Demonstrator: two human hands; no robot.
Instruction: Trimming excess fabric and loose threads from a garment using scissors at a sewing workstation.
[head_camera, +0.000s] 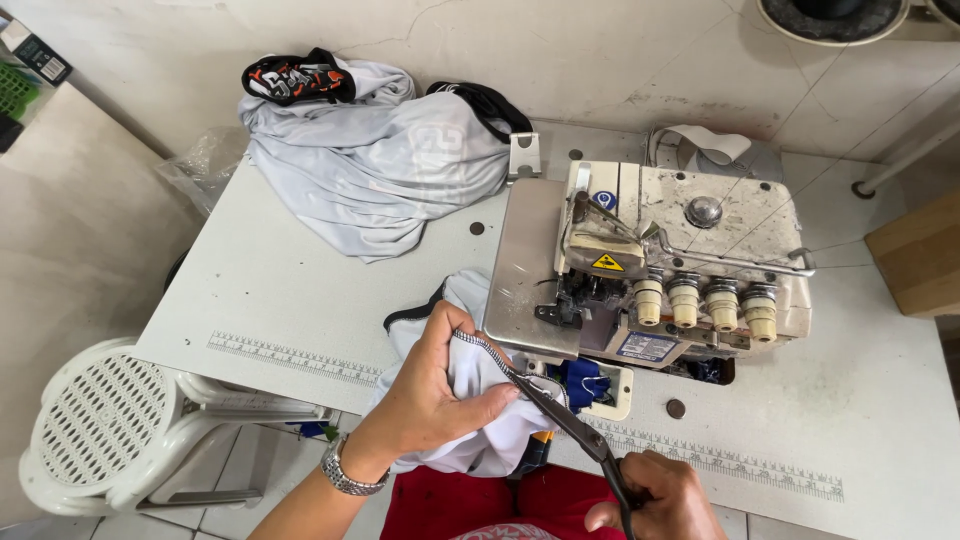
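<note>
While my left hand (435, 395) pinches the limp, light white garment (478, 420) at its trimmed edge, my right hand's (655, 500) fingers grip the scissors (560, 415).

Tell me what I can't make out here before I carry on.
- Scissor tips, head view: buried against the white fabric, so the cut spot is hidden.
- Right hand: cut off by the bottom edge.
- Needle area of the sewing machine: dark, too small.
- Left hand covers the fabric fold.
</note>
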